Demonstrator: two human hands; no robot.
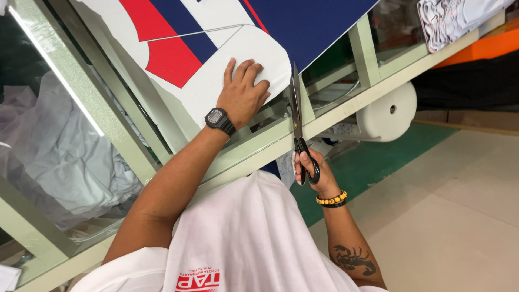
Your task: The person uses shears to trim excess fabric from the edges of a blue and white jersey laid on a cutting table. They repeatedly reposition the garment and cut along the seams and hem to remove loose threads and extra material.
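White printed sheet (216,70) lies flat under the left hand (243,94); scissors (296,113), gripped by the right hand (313,173), point lengthwise along its right edge.

A pale green metal-framed table with a glass top (254,145) runs diagonally across the scene. Beneath its glass, crumpled grey-white cloth (59,157) lies heaped on a lower level. A white roll of material (386,112) sits mounted under the table's near edge at right. At the far corner, a stack of folded grey-white fabric (454,19) rests on the tabletop, just beside an orange surface (486,47). Below, a green floor strip (373,162) meets pale beige floor tiles (459,216).
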